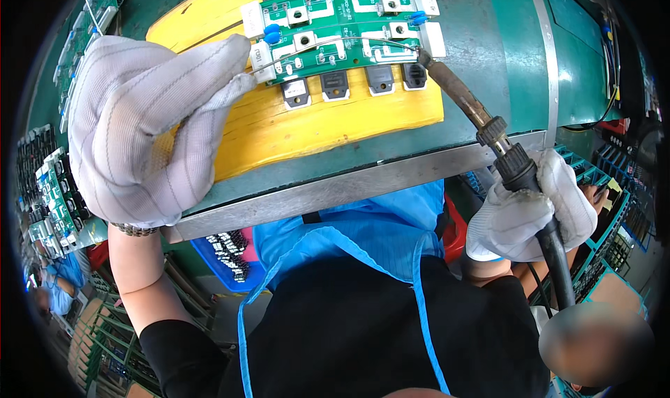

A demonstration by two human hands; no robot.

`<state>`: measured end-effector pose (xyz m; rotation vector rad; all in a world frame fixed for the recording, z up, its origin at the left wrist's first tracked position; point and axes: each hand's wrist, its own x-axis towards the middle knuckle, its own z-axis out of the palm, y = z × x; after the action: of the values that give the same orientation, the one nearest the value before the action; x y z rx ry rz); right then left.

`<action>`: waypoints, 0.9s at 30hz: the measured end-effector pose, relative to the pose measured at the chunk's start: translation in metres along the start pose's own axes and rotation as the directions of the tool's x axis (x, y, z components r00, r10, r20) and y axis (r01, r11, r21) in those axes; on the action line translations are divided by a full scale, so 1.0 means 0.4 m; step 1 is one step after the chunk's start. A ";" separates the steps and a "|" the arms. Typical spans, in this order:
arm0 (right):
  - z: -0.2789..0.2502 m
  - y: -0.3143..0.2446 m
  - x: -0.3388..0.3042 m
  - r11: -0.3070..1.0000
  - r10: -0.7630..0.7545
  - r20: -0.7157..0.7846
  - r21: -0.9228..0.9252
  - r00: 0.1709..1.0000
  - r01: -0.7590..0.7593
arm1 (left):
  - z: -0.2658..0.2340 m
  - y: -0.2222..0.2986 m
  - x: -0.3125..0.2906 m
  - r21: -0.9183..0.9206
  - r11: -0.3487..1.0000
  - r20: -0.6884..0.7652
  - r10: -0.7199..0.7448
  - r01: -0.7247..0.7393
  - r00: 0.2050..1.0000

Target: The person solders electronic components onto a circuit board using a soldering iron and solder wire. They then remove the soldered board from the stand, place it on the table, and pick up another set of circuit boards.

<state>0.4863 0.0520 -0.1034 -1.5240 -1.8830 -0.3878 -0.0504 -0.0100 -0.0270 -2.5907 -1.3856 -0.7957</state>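
Note:
My left hand [150,122], in a white striped glove, pinches a thin strand of solder wire [317,47] between thumb and fingers. The wire arches over a green circuit board [345,29] to its right end. There it meets the tip of a soldering iron [457,87]. Closed around the iron's black handle is my gloved right hand [527,213]. White blocks, blue round parts and small square metal pieces sit on the board. Black flat components [335,86] stick out along its near edge. Under the board lies a yellow block [328,122].
The green bench [481,42] ends in a metal front edge [349,191] near my body. More boards [59,189] stand at the left. A blue bin [223,262] of small parts sits below the bench. Green racks [614,223] and another person [593,346] are at the right.

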 end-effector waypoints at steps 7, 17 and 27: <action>-0.036 0.285 -0.003 0.948 0.068 -0.011 -0.312 0.998 -0.068 | 0.018 0.006 -0.003 -0.022 0.999 -0.015 -0.033 0.033 0.999; -0.049 0.273 0.006 0.928 0.039 0.021 -0.371 0.999 -0.028 | 0.008 0.018 -0.001 -0.017 0.997 0.020 -0.069 0.070 0.997; 0.040 -0.582 0.107 0.718 -0.417 -0.043 0.597 0.908 0.358 | 0.024 0.016 0.001 -0.013 0.997 -0.088 -0.076 0.075 0.993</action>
<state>0.2572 0.0304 -0.0448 -0.7281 -2.1304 0.1109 -0.0411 -0.0104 -0.0339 -2.4904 -1.4647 -0.9186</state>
